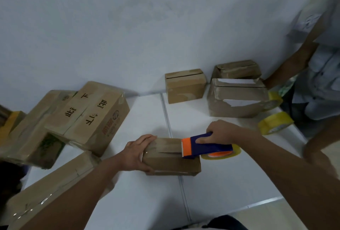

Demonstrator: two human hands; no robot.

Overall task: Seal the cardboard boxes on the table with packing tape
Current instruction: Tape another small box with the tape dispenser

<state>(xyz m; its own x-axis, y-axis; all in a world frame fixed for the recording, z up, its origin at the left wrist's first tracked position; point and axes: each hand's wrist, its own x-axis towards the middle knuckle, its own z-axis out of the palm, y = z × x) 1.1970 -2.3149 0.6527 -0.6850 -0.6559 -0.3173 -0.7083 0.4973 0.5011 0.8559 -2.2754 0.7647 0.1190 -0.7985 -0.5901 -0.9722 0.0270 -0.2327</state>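
Now the left hand (138, 153) lies flat, steadying the small box (171, 158), while the right hand (221, 132) grips the tape dispenser (206, 147) on its top seam.

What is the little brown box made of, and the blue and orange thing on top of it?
The small box looks like plain cardboard: dull brown, matte, with folded flaps meeting at a seam. Shiny streaks on it suggest clear tape. The tape dispenser, gripped by the right hand, seems to be hard plastic: smooth, evenly coloured, slightly glossy.
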